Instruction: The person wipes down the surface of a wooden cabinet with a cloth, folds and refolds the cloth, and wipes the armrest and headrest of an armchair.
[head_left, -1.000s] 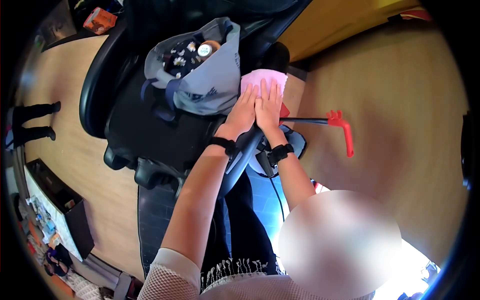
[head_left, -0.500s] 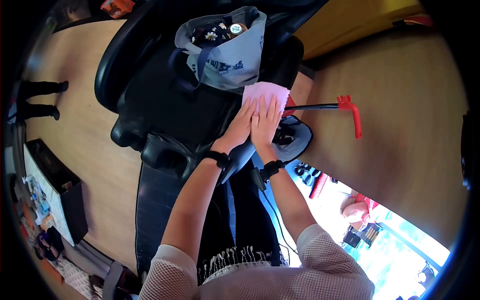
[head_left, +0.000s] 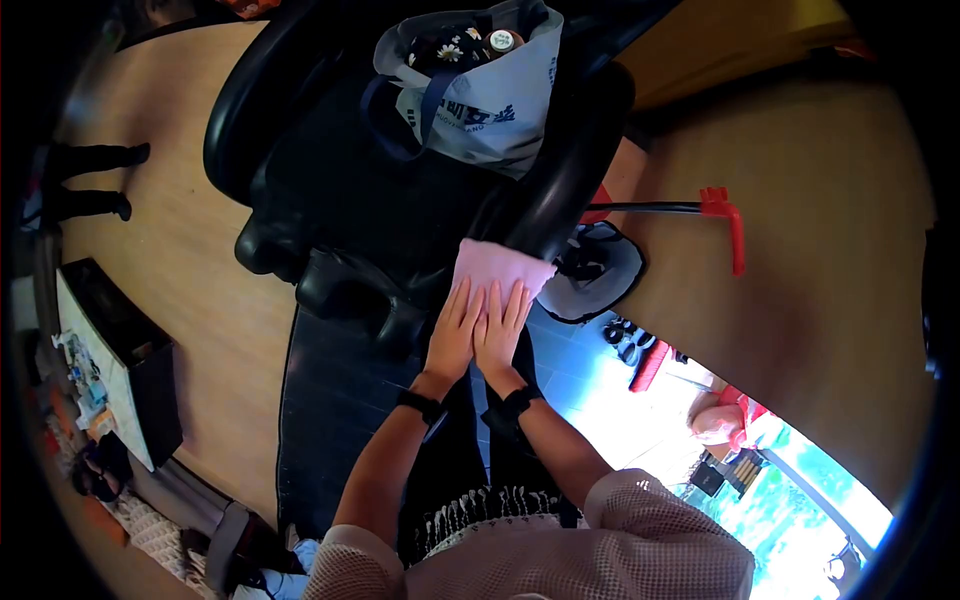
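A pink cloth (head_left: 500, 265) lies over the near end of the black chair armrest (head_left: 575, 165). My left hand (head_left: 453, 335) rests flat on its lower left edge, fingers stretched out. Right beside it, my right hand (head_left: 501, 328) presses the lower right part of the cloth, its fingers also extended. The two thumbs are close together. Black bands circle both wrists. Beyond the cloth, on the black chair seat (head_left: 340, 170), stands a grey-blue tote bag (head_left: 490, 110) with a bottle (head_left: 502, 41) and a flowered dark item in it.
A red-handled black stick (head_left: 738, 240) juts out right of the armrest, above a grey bag (head_left: 600, 285). Black padded leg rests (head_left: 350, 295) are at the chair's front. At left are a box-like table (head_left: 125, 390) and a standing person's legs (head_left: 95, 180).
Both hands and the pink cloth have slid back along the armrest toward my body. The view has shifted, so the tote bag appears farther up and right.
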